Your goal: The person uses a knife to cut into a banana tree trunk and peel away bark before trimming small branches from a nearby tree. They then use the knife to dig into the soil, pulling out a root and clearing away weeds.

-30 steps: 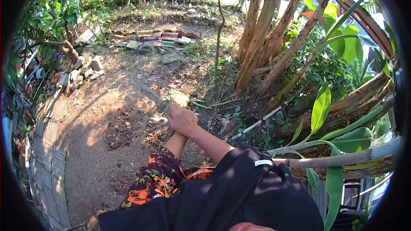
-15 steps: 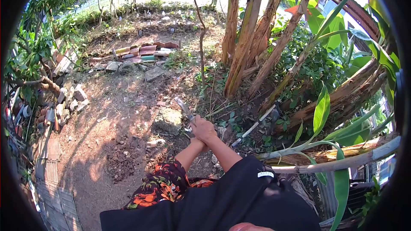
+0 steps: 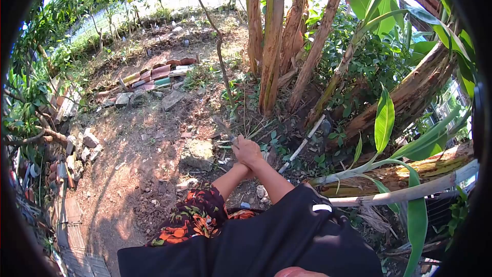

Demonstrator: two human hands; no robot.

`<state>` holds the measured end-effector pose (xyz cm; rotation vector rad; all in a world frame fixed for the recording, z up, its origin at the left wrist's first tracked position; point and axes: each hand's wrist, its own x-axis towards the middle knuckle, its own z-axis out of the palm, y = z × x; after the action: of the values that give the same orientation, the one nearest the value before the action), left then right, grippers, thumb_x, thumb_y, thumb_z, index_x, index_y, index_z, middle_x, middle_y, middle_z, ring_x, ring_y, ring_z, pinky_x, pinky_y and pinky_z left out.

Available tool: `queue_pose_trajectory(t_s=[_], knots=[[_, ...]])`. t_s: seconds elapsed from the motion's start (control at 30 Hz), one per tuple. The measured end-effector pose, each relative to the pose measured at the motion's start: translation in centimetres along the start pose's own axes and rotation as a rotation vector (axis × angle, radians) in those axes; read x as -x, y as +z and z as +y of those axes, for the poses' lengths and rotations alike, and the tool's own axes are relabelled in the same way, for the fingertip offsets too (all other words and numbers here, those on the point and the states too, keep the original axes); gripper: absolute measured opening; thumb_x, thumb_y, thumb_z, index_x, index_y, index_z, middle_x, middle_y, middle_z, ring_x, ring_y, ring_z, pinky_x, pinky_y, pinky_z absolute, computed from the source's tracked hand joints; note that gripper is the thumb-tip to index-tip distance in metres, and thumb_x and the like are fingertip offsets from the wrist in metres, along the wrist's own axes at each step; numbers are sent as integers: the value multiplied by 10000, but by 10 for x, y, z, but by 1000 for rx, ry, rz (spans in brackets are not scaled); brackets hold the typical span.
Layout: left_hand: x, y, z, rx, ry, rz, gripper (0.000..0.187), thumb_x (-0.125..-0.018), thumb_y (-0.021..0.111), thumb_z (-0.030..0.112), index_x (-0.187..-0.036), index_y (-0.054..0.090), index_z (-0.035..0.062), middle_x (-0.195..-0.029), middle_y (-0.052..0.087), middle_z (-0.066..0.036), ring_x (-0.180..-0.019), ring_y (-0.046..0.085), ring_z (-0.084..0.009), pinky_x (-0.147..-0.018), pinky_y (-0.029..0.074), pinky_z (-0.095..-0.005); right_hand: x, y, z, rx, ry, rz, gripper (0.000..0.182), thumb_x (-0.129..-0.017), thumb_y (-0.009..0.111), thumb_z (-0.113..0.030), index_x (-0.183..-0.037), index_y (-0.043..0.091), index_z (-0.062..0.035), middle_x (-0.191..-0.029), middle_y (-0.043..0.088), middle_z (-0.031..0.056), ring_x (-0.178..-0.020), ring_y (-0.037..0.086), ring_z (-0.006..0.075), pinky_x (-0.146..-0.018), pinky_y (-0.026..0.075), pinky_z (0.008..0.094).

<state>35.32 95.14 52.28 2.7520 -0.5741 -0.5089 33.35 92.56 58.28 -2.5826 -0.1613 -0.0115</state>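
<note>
Your right hand [image 3: 247,151] closes around the handle of a narrow tool [image 3: 223,126], which points up and to the left from your fist, its far end blurred. Your left forearm [image 3: 228,182] runs in beneath the right wrist; your left hand is mostly hidden there, so you cannot tell what it grips. Just left of the tool sits a pale stone block [image 3: 197,155], with a smaller stone [image 3: 188,183] below it on the bare soil [image 3: 123,190]. To the right of your hands, a thin light-coloured pole [image 3: 302,146] lies slanted on the ground near the leafy plants. Beyond the tool stand several tall brown trunks [image 3: 270,51]. Farther off to the left, you have a stack of roof tiles [image 3: 160,76], and rubble [image 3: 87,149] lies by the left edge.
</note>
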Motion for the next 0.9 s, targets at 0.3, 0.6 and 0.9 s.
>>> queue_pose_trajectory(t_s=[0.3, 0.6, 0.9], knots=[[-61, -5, 26, 4, 25, 1, 271, -761, 498, 247, -975, 574, 98, -1008, 568, -121, -967, 518, -283, -819, 407, -380, -54, -43, 43, 29, -40, 115, 308, -747, 551, -281, -847, 419, -22, -692, 570, 203, -679, 561, 389, -607, 441, 463], [-98, -6, 19, 2, 13, 6, 273, -760, 500, 244, -985, 571, 107, -1019, 565, -115, -976, 514, -276, -823, 405, -380, -76, -18, 63, 21, -37, -94, 332, -738, 558, -302, -873, 434, -25, -751, 572, 219, -733, 560, 392, -656, 441, 460], [-131, -14, 2, -59, 37, 25, 276, -758, 502, 241, -995, 568, 116, -1030, 562, -108, -986, 510, -269, -827, 404, -379, -106, -35, 74, -33, 90, -15, 295, -745, 552, -273, -863, 454, -22, -773, 577, 197, -745, 559, 369, -670, 441, 434]])
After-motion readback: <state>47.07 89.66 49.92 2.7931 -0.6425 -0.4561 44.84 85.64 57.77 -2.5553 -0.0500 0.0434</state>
